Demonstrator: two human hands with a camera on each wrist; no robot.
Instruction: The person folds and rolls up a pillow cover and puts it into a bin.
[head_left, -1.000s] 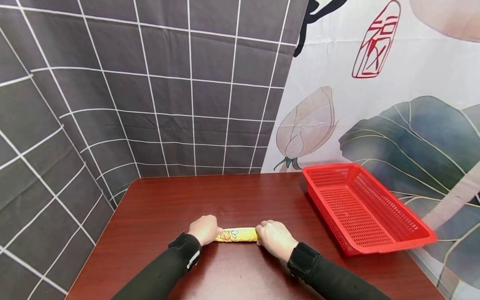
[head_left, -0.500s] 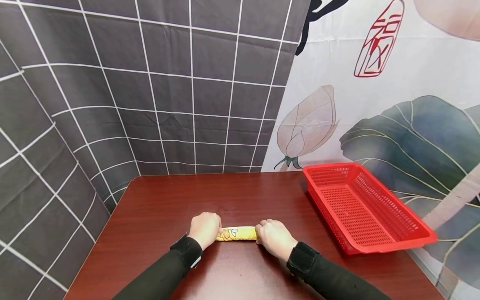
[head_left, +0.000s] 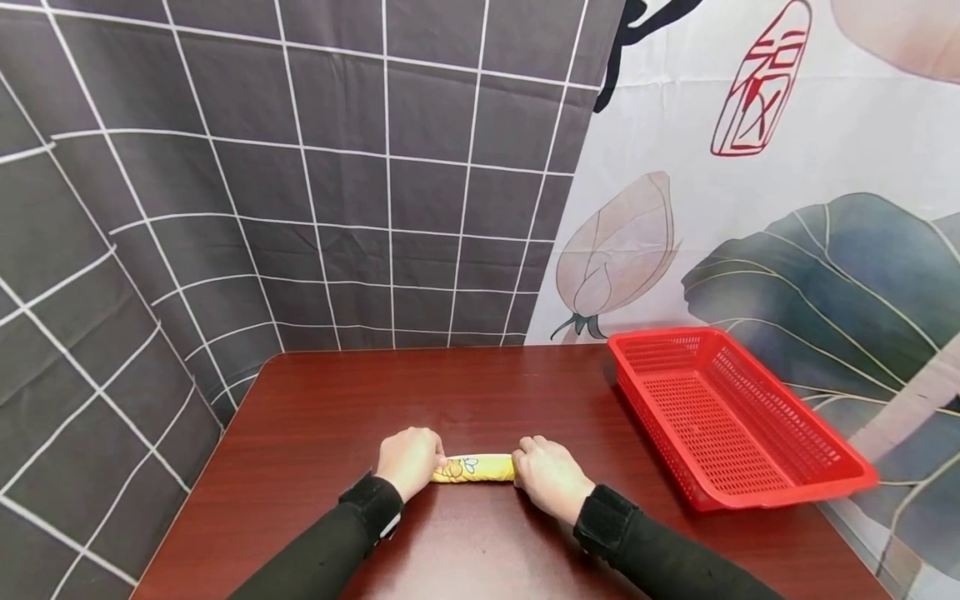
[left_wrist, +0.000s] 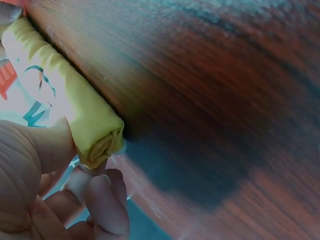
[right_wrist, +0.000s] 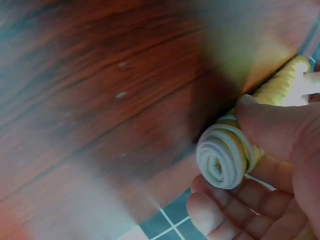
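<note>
Two hands meet low in the middle of the head view, one at each end of a yellow roll [head_left: 475, 467] that lies crosswise on the table [head_left: 480, 392]. At the roll's left end the left hand [head_left: 408, 461] has its fingers curled over the cloth; at the right end the right hand [head_left: 550, 477] does the same, and only the printed middle stretch shows between them. Right of the hands, well apart from them, sits a red basket [head_left: 787, 483], running toward the lower right of the frame.

From the left wrist, the roll [left_wrist: 65, 100] runs from the upper left corner down to the lower left, where its spiral end sticks out just past the left hand [left_wrist: 45, 190]. The thumb presses its near side and curled fingers sit beneath.

From the right wrist, the coiled end of the roll [right_wrist: 223, 157] faces the camera at lower right. Here the right hand [right_wrist: 272, 165] clamps it, thumb on top, fingers curled underneath, and the rest of the roll runs off to the upper right.
</note>
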